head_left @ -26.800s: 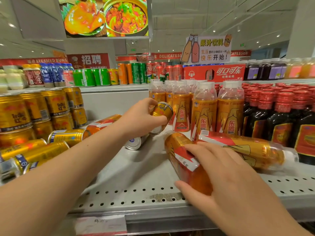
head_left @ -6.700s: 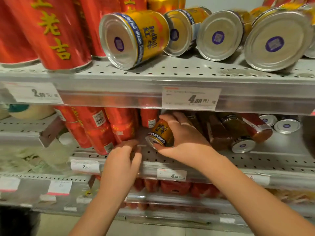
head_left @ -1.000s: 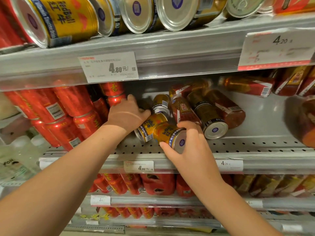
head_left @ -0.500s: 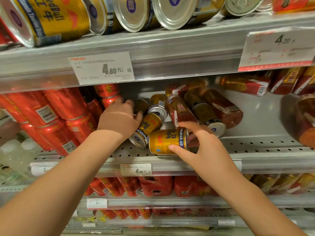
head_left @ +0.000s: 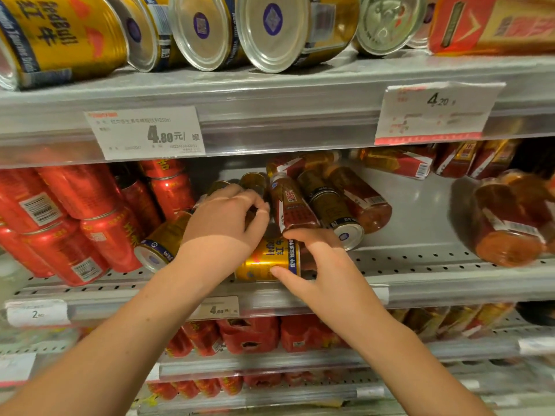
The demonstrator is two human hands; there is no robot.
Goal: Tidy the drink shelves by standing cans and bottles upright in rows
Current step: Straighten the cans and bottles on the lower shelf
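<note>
At the front edge of the middle shelf (head_left: 420,261) the gold can (head_left: 267,261) lies on its side; it is likely full, stiff, smooth and apt to roll, and best gripped round its wall. The right hand (head_left: 324,265) curls thumb and fingers round its end; the left hand (head_left: 222,226) arches above, fingers curled, their hold hidden.

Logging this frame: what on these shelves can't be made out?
Head view only:
- What the left hand grips, if anything: its own back covers it.
- Right end of the gold can: hidden by the right hand, which holds it.
- Small print on the 4.20 price tag: blurred.
- Label of the bottle at right: motion blur.
</note>
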